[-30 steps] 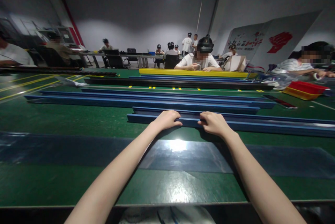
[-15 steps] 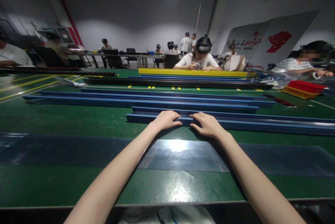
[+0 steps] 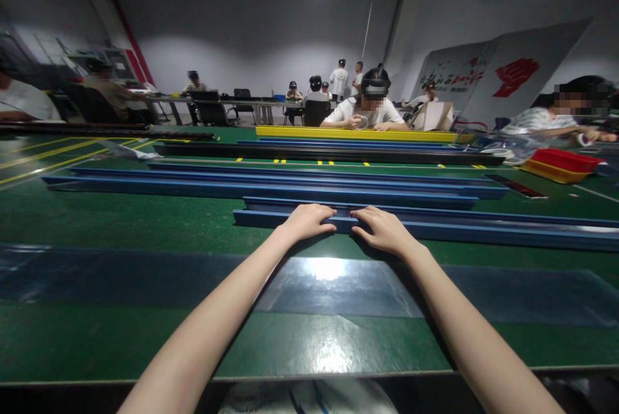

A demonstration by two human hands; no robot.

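A long blue channel profile lies lengthwise across the green table, reaching out of view at the right. My left hand grips its near wall close to the left end, thumb on the front face and fingers over the top into the trough. Just to the right, my right hand holds the same wall in a like way, with a small gap between the two hands. The fingertips inside the trough are partly hidden. Nearer to me, a clear plastic strip lies flat under my forearms.
More blue channels lie behind, then a black profile and a yellow one. A phone and a red bin are at the right. A co-worker sits across the table.
Both hands stay in the same place on the blue channel. In the far background, a standing person has shifted slightly left.
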